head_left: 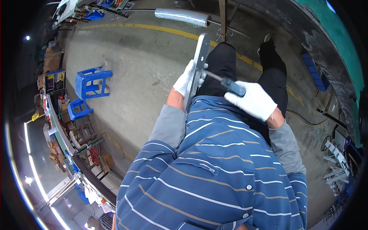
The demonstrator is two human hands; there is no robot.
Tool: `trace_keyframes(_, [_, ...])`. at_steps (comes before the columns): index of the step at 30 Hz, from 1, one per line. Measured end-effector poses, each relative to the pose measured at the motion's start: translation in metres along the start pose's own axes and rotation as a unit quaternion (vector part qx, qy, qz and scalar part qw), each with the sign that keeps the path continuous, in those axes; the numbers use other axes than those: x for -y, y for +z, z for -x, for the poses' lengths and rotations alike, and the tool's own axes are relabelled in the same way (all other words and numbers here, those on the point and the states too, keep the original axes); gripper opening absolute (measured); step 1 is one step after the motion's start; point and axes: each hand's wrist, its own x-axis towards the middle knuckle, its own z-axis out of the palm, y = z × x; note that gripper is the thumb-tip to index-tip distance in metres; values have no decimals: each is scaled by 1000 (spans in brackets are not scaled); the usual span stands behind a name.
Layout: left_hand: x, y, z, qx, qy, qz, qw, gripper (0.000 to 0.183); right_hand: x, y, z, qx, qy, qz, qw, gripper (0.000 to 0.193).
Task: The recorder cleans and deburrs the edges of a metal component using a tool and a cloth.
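Observation:
My left hand (187,78), in a white glove, is wrapped round a long flat grey metal bar (198,57) with a rounded end and several small holes. The bar stands tilted on edge in front of my left thigh. In my right hand (255,100), also white-gloved, is a screwdriver (234,86) with a dark translucent handle. Its shaft points left toward the bar's face; whether the tip touches the bar I cannot tell. The left fingertips show on the bar's right side, close to the shaft.
A blue plastic stool (94,83) and a smaller blue stool (79,109) stand on the grey floor at left. A roll of clear film (182,17) on a rod lies ahead. Blue bins (315,72) are at right, with a heap of metal pieces (337,165) below. Cluttered workbenches line the left.

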Motion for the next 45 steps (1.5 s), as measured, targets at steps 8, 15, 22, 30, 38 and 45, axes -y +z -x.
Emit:
trace_keyframes(8, [-19,16,18,33,-6,52,998,79,-1,10,-6,0,-27,-17,999,43])
trace_keyframes(15, [-24,17,25,29,12,99,995,82,9,6,-11,22,-31,15,999,43])
trace_keyframes(22, [-32,16,27,77,2,120,990,89,21,-3,-21,-10,-25,11,1000,42])
trace_keyframes(30, [-24,5,26,110,2,145,983,92,28,11,-25,51,-23,49,997,43])
trace_keyframes(38, [-21,1,28,149,-45,162,974,91,13,-7,-37,-51,-38,5,998,42])
trace_keyframes(45, [-15,-5,30,159,-58,184,968,90,13,-11,-47,-54,-17,-32,998,47])
